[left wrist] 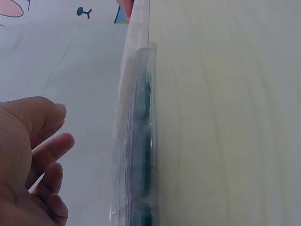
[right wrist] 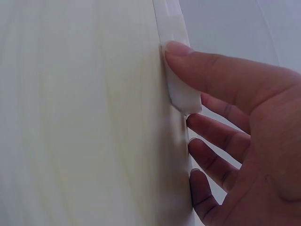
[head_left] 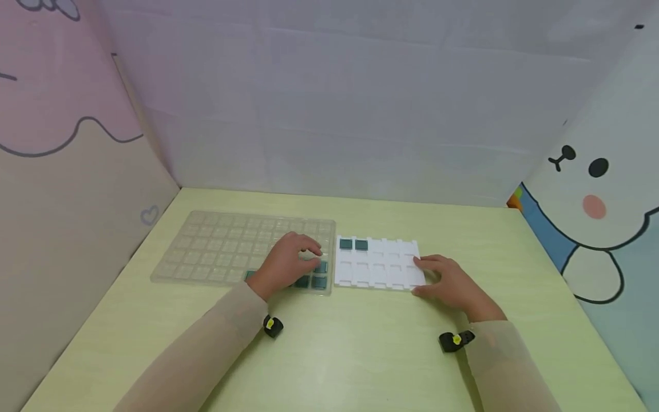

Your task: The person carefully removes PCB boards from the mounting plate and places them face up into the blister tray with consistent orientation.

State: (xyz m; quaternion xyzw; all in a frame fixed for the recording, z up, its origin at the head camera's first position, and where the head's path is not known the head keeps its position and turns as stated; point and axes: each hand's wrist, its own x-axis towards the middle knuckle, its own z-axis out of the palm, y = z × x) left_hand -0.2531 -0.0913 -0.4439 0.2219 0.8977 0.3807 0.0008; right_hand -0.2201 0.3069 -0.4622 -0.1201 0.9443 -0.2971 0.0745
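Note:
My left hand (head_left: 288,263) is over the right part of a clear plastic tray (head_left: 206,246) with many small pockets. Its thumb and fingers are bent and apart, and nothing shows between them in the left wrist view. Below it, several dark green square chips (head_left: 320,282) lie in the tray's near right pockets, some hidden by the hand. Right beside this tray is a white tray (head_left: 378,266) with two rows of pockets. Two green chips (head_left: 361,245) sit in its far left pockets. My right hand (head_left: 448,283) grips the white tray's right end, thumb at the near corner.
Both trays lie on a pale yellow wood-grain table (head_left: 360,355). A white sheet (head_left: 334,114) stands behind it, and panels with cartoon drawings (head_left: 597,166) close the left and right sides.

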